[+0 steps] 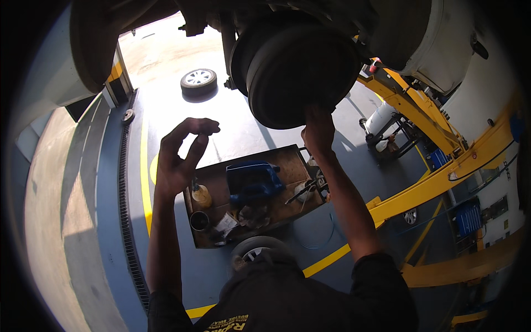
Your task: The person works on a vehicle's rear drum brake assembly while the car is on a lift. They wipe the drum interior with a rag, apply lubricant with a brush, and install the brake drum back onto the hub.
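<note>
A dark, round brake drum (pixel 301 77) hangs overhead, under the raised vehicle. My right hand (pixel 319 130) reaches up to its lower rim with the fingers bent against it; deep shadow hides the fingertips. To the left of the drum, apart from it, I hold up my left hand (pixel 185 146). Its fingers curl over toward the thumb in a pinch, and whatever may lie between the tips is too small to make out. Below both hands is a brown tray (pixel 221 160) carrying a blue jug (pixel 251 181), a yellowish bottle (pixel 201 196) and a dark cup (pixel 199 221).
On the floor ahead lies a wheel (pixel 198 82), and another wheel (pixel 251 252) is close to my body. Yellow lift arms (pixel 426 182) cross the right side. A drain grate (pixel 126 193) runs along the left. Tools and cables (pixel 318 185) crowd the tray's right end.
</note>
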`<state>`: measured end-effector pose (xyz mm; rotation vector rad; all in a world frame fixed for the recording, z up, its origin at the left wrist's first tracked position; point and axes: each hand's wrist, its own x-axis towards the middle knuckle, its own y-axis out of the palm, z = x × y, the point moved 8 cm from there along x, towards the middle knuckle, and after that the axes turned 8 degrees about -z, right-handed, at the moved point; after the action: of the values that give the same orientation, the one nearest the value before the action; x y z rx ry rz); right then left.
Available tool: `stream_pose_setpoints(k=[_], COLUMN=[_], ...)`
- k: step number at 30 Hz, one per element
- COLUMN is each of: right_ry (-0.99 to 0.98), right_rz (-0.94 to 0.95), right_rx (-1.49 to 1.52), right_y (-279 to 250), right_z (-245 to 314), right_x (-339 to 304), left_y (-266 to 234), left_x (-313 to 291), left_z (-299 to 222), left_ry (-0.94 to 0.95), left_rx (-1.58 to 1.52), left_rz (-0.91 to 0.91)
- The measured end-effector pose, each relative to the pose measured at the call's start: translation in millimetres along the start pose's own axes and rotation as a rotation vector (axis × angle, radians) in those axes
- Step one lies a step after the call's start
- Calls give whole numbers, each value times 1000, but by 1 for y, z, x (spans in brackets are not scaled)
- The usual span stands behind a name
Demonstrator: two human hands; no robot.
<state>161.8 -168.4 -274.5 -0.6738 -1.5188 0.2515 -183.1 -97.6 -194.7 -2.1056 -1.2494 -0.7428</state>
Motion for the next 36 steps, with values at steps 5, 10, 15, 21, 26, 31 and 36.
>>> stream_pose_setpoints(k=[5, 10, 15, 21, 26, 31, 36], right_ry=[238, -212, 306, -224, 174, -13, -68], right_rz=[47, -44, -7, -32, -23, 193, 68], right_rx=[351, 5, 468, 79, 354, 337, -5], right_y=[6, -13, -7, -10, -5, 1, -10], right_z=[76, -16, 91, -18, 61, 50, 1], right_x=[-14, 10, -19, -1, -10, -3, 4], left_y=[110, 208, 223, 215, 180, 162, 152], left_x=[137, 221, 234, 230, 202, 205, 183], left_z=[-123, -131, -97, -92, -86, -66, -54], left_ry=[833, 1019, 512, 543, 573, 485, 672], left_rx=[486, 361, 589, 550, 316, 248, 230], left_rz=[21, 340, 518, 458, 174, 143, -150])
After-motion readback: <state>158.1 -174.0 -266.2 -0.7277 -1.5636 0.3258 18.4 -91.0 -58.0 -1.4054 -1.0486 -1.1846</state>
